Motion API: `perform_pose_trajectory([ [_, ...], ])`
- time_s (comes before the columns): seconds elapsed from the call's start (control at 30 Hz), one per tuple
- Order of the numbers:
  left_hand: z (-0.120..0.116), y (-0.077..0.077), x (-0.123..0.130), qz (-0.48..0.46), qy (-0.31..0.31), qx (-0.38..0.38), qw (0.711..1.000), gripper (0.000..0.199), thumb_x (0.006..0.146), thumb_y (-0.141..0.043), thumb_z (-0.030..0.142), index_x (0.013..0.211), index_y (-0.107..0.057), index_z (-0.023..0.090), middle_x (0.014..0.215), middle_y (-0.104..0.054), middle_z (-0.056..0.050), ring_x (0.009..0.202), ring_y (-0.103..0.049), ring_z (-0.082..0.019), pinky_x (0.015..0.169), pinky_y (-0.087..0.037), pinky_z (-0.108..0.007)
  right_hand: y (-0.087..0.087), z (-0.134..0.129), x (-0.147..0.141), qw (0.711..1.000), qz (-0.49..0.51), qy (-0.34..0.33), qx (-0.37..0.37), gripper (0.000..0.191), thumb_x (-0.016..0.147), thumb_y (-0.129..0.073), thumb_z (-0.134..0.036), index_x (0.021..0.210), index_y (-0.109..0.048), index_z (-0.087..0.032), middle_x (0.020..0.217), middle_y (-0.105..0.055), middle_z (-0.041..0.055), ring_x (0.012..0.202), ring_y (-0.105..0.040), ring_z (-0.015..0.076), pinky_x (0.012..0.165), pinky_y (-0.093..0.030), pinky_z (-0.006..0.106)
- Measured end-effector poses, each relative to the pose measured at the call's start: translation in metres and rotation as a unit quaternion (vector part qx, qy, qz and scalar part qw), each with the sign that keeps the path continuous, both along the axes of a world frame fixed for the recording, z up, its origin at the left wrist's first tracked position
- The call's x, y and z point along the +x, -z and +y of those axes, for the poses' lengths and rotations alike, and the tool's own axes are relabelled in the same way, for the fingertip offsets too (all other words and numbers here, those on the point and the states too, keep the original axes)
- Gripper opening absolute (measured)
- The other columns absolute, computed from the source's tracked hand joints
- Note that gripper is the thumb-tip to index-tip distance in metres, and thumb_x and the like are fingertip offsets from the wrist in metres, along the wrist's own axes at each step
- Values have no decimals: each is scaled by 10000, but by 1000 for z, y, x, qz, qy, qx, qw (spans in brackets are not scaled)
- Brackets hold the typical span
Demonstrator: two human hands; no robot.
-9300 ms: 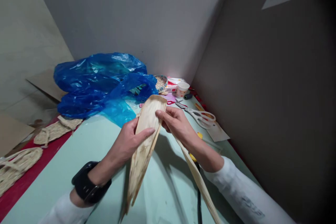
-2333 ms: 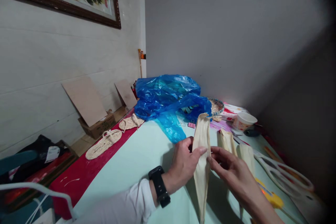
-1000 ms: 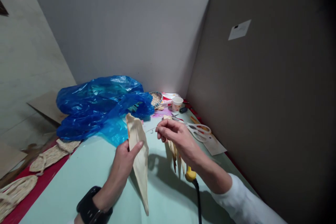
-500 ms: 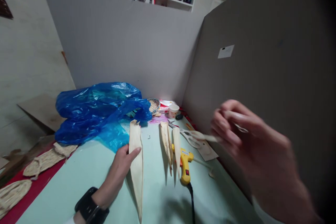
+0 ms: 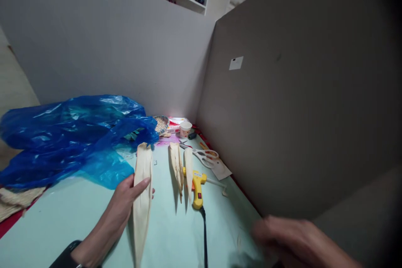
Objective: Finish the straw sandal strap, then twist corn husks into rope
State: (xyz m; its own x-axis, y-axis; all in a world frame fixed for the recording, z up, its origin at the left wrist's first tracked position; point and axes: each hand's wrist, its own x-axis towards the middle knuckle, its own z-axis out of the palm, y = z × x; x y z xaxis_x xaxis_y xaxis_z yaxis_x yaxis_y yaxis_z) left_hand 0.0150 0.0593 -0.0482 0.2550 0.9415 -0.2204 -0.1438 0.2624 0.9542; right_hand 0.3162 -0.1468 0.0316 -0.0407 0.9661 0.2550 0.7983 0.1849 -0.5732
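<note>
My left hand (image 5: pixel 121 201) is closed around a long pale husk strip (image 5: pixel 143 201), thumb on top and fingertips showing at its right edge. The strip stands nearly upright, its ragged end at the top. Over the lower right side of the table my right hand (image 5: pixel 282 234) is smeared by motion, so its fingers cannot be made out. Between the hands lie a brownish folded husk (image 5: pixel 176 167), a narrow pale husk (image 5: pixel 188 171) and a yellow glue gun (image 5: pixel 197 190) with a black cord. White-handled scissors (image 5: pixel 205 157) lie beyond the glue gun.
A big blue plastic bag (image 5: pixel 78 134) covers the back left of the table (image 5: pixel 176 238). Behind are a woven basket (image 5: pixel 161 124) and a paper cup (image 5: pixel 185 129). A card (image 5: pixel 221 170) lies beside the grey partition (image 5: pixel 266 104). Braided material (image 5: pixel 19 201) sits at the left edge.
The view has turned to the right. My right hand has dropped from above the scissors to the lower right. My left hand still holds the pale strip.
</note>
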Motion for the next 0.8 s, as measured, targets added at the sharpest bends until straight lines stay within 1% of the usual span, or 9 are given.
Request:
perform_pose_trajectory([
  [0.07,-2,-1,1,-9,10,-8,1000,315,688,-771,337,895,-600,171,642,-670,1,542,-607,-145,483,-491,-229,-5,27,-10,1000,4,-3,-9,213,939,-514,-362,1006,-683,-250,878,-706,51,759,-664,174,700,-513,246],
  [0.13,-5,-2,2,-32,24,-11,999,313,690,-770,315,907,-596,171,672,-654,11,522,-580,-114,472,-473,-207,-8,69,-23,999,33,-24,-33,241,950,-489,-370,1003,-661,-210,817,-692,49,702,-648,169,646,-494,249],
  [0.17,-7,-4,3,-48,35,-12,998,318,700,-762,301,938,-595,173,707,-653,12,520,-571,-100,477,-469,-202,-8,92,-31,996,68,-34,-40,264,962,-467,-376,1048,-638,-195,870,-692,61,739,-654,173,653,-490,251],
  [0.27,-12,-7,8,-69,65,-8,995,302,744,-712,281,992,-584,168,738,-634,14,492,-520,-68,456,-421,-180,-3,155,-59,993,107,-53,6,331,928,-530,-438,1130,-598,-184,955,-690,82,840,-641,199,707,-475,283],
  [0.37,-17,-7,11,-62,105,-9,992,251,771,-670,279,969,-576,156,731,-628,3,464,-480,-54,431,-370,-171,7,196,-83,986,123,-108,4,436,884,-601,-451,1240,-560,-203,939,-681,62,792,-613,179,712,-451,287],
  [0.5,-20,-5,8,-58,192,-45,979,217,796,-621,284,961,-589,147,727,-630,-15,444,-486,-62,424,-352,-186,18,219,-95,954,237,-182,-25,332,876,-616,-353,1170,-642,-202,791,-607,1,587,-520,102,584,-411,227],
  [0.6,-23,-11,4,-44,243,-67,967,183,809,-605,247,957,-596,139,764,-655,-50,517,-571,-111,508,-441,-239,25,221,-95,937,285,-193,-59,244,870,-603,-325,1010,-709,-156,762,-599,8,550,-473,86,520,-382,204],
  [0.73,-21,-23,5,-86,202,-105,970,373,804,-649,221,1152,-544,139,924,-702,-125,757,-670,-210,748,-527,-359,40,215,-101,917,310,-224,-113,214,844,-623,-321,903,-707,-133,764,-624,18,571,-502,93,543,-415,208],
  [0.8,-17,-22,6,-132,162,-118,971,347,839,-622,279,1148,-551,137,899,-699,-123,737,-661,-203,730,-531,-358,50,212,-106,904,317,-249,-141,212,841,-632,-329,884,-703,-134,747,-631,16,603,-546,108,594,-445,223],
])
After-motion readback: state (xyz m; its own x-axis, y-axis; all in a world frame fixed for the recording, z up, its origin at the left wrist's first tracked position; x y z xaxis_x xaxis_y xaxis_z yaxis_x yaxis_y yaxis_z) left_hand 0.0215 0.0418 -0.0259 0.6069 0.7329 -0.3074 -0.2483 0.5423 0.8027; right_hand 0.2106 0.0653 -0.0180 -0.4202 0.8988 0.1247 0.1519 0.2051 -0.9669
